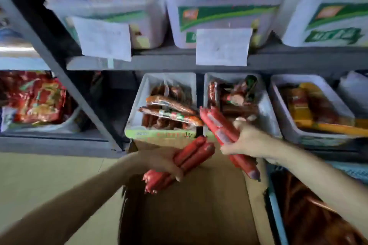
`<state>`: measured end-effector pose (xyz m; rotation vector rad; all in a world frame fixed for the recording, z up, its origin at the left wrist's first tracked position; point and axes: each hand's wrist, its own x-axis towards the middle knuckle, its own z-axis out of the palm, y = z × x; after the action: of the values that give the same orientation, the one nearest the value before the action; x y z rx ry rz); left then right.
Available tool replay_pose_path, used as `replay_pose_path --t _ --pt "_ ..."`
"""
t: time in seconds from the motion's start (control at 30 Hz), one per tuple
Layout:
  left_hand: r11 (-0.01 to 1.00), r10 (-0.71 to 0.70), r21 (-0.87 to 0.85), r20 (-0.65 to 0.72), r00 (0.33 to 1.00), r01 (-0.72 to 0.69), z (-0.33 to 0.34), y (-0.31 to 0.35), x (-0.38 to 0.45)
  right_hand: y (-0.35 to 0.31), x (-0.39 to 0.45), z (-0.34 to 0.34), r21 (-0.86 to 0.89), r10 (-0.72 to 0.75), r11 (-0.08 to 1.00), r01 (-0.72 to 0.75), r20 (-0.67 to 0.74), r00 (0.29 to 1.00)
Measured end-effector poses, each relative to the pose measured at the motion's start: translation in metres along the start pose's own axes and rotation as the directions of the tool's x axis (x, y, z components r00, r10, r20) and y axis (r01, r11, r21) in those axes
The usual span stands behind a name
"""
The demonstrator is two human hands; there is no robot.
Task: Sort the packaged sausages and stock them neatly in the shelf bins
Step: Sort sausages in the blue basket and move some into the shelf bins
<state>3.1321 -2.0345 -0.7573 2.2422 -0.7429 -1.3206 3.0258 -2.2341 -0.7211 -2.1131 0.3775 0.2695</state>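
Note:
My left hand (pixel 159 163) grips a bundle of red sausage sticks (pixel 191 155) over the open cardboard box (pixel 191 215). My right hand (pixel 247 141) holds a second bundle of red sausages (pixel 219 125), tilted, just in front of the lower shelf. Behind them stand two white bins: the middle bin (pixel 137 109) holds flat packs of brown sausages, and the bin to its right (pixel 266 109) holds darker packs. The frame is blurred.
Three white bins with green labels (pixel 229 16) line the upper shelf, with paper tags (pixel 223 46) hanging from its edge. A bin with yellow packs (pixel 282 109) stands at the lower right, red bags (pixel 37 97) at the left. A blue crate (pixel 276 211) sits by the box.

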Motion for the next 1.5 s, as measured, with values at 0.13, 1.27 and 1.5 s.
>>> replay_pose_path --t 0.13,1.27,1.5 --pt "0.932 -0.233 -0.3 -0.061 0.971 0.204 0.069 -0.077 0.054 0.075 0.026 0.071 -0.032 0.335 0.942 -0.334 0.089 0.938" --pt "0.655 0.697 0.643 -0.717 -0.013 -0.396 -0.234 0.187 -0.041 -0.185 0.053 -0.176 -0.542 -0.693 0.721 0.431 -0.551 0.466" --pt "0.72 0.569 0.692 -0.625 0.534 0.043 -0.274 0.198 0.026 -0.2 0.173 -0.226 -0.874 -0.127 0.483 0.048 -0.016 0.992"
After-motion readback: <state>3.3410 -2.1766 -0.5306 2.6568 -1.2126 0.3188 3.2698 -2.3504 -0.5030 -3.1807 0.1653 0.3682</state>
